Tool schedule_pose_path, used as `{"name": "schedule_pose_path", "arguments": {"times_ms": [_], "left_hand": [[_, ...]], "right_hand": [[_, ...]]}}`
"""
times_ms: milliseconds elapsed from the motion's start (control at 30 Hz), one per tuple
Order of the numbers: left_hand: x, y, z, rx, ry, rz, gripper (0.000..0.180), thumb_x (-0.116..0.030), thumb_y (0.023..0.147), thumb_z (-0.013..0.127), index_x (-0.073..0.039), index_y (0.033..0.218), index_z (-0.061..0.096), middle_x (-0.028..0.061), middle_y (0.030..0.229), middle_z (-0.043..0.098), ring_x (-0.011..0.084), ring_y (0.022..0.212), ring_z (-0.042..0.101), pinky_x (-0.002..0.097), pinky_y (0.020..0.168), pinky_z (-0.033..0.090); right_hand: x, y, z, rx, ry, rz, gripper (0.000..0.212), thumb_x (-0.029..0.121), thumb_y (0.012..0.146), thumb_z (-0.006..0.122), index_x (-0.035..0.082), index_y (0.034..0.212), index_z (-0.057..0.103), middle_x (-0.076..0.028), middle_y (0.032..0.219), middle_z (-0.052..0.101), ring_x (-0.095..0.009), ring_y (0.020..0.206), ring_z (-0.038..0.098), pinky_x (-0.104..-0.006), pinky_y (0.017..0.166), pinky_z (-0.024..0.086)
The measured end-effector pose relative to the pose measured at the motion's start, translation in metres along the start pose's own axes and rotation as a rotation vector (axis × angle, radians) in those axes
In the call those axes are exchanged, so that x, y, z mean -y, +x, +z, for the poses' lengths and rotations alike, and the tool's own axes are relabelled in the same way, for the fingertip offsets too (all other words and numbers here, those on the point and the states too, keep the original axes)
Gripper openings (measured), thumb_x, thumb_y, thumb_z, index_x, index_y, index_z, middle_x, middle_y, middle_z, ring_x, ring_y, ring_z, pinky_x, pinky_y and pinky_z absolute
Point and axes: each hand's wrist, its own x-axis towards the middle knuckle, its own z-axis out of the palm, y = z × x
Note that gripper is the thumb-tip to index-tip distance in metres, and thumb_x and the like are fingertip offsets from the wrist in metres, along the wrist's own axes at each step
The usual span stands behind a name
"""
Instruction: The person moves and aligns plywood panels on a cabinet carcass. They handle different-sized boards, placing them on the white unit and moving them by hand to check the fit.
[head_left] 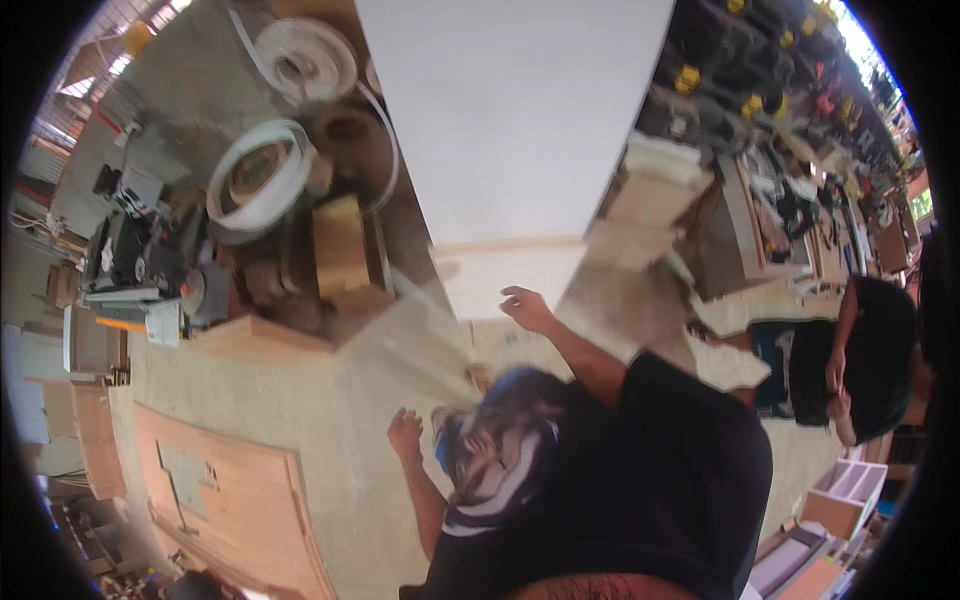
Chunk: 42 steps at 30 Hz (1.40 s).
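Note:
In front of me a long white panel (510,130) reaches away from my body, with a pale tan strip (510,244) crossing it close to its near end. My right hand (527,310) is at that near end, its fingers slightly bent and apart, with nothing seen in them. Whether it touches the panel I cannot tell. Lower and to the left, over the floor, my left hand (405,432) is raised with loosely curled fingers and holds nothing that shows. The picture is somewhat blurred.
Coils of white edging strip (262,180) and a wooden box (342,245) lie left of the panel. A wooden door-like panel (235,490) rests on the floor at lower left. Stacked boards (650,195) stand to the right. Another person (865,360) stands at far right.

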Motion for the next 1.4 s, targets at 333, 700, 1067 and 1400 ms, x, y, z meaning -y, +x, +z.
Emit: {"name": "schedule_pose_path", "arguments": {"times_ms": [333,700,1067,1400], "left_hand": [[-0.381,0.101,0.222,0.509,-0.197,0.971,0.054,-0.016,0.097,0.067,0.004,0.145,0.052,0.0218,0.141,0.061,0.0283,0.128,0.062,0.0373,0.104,0.050],[-0.528,0.070,0.275,0.560,-0.164,1.263,0.076,-0.018,0.093,0.071,0.009,0.153,0.034,0.0311,0.156,0.041,0.0420,0.147,0.038,0.0442,0.121,0.032],[-0.524,0.063,0.283,0.499,-0.071,1.261,0.077,-0.013,0.091,0.070,0.008,0.155,0.031,0.0284,0.159,0.038,0.0407,0.148,0.037,0.0440,0.121,0.033],[-0.517,0.056,0.254,0.579,-0.226,1.084,0.057,0.005,0.091,0.066,0.007,0.145,0.048,0.0202,0.145,0.057,0.0221,0.130,0.057,0.0337,0.107,0.045]], "right_hand": [[0.211,0.158,-0.351,-1.598,-0.044,-0.346,0.055,0.042,0.105,0.057,-0.002,0.137,0.057,-0.012,0.121,0.065,-0.024,0.110,0.061,-0.0371,0.095,0.048],[0.265,0.176,-0.385,-1.363,-0.002,-0.072,0.066,0.062,0.101,0.053,-0.002,0.115,0.067,-0.016,0.103,0.069,-0.022,0.099,0.061,-0.0383,0.089,0.047],[0.286,0.168,-0.357,-1.439,0.013,0.054,0.076,0.072,0.093,0.058,0.000,0.116,0.060,-0.017,0.103,0.065,-0.030,0.099,0.061,-0.0406,0.090,0.046],[0.260,0.133,-0.358,-1.481,0.215,-0.263,0.058,0.058,0.100,0.059,0.001,0.109,0.063,-0.004,0.091,0.058,-0.016,0.085,0.052,-0.0337,0.078,0.044]]}}
